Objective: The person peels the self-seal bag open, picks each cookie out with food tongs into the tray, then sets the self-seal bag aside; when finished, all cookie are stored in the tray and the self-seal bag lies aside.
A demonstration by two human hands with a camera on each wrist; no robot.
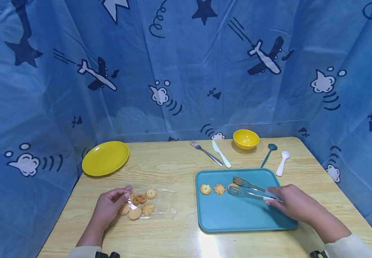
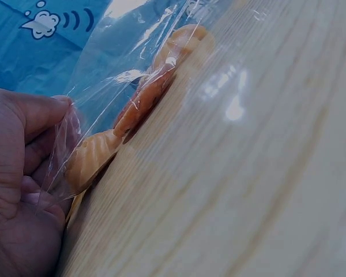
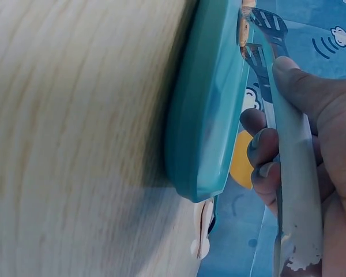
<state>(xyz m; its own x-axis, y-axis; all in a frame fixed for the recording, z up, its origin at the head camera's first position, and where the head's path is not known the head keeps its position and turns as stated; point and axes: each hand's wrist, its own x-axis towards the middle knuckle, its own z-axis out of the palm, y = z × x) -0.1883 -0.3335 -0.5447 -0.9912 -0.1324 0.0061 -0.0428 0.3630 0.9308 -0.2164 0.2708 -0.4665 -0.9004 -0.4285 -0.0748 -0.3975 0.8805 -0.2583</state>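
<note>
From where I'm standing, the tabletop point(image 1: 182, 225) is pale wood with a visible grain, and a bright patch of glare sits near its front edge. A yellow plate point(image 1: 106, 158) lies at the far left, with a clear plastic bag point(image 1: 165, 201) nearer the front. To the right there's a blue-green tray point(image 1: 237, 220). Behind that, a fork point(image 1: 209, 153) and a pale knife point(image 1: 221, 154) lie close together, then a yellow bowl point(image 1: 246, 143), a dark spoon point(image 1: 267, 156) and a whitish spoon point(image 1: 282, 165).
</note>
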